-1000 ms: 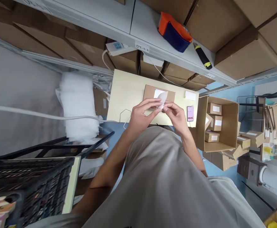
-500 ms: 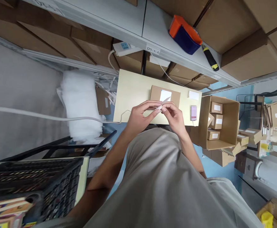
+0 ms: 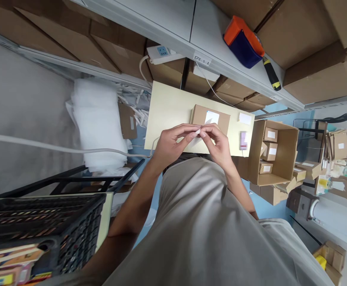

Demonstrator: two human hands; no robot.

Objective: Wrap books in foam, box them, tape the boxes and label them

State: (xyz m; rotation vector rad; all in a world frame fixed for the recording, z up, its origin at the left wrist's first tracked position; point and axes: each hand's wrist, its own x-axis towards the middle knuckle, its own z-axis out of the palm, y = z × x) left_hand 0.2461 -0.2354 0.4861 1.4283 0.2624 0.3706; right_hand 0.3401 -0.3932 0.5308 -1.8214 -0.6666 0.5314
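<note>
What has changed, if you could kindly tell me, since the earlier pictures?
The paper showed its broad face a second ago; now only a small white piece shows between the left hand and right hand. Both hands have shifted slightly left relative to the box. The box and phone stay on the table.

Hands (image 3: 171,143) (image 3: 218,145) pinching white slip (image 3: 197,131) — perhaps paper, cardboard box (image 3: 199,114), cream table (image 3: 168,106)

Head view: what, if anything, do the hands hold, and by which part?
Left hand and right hand both pinch a white paper; which edge or corner is gripped cannot be told.
</note>
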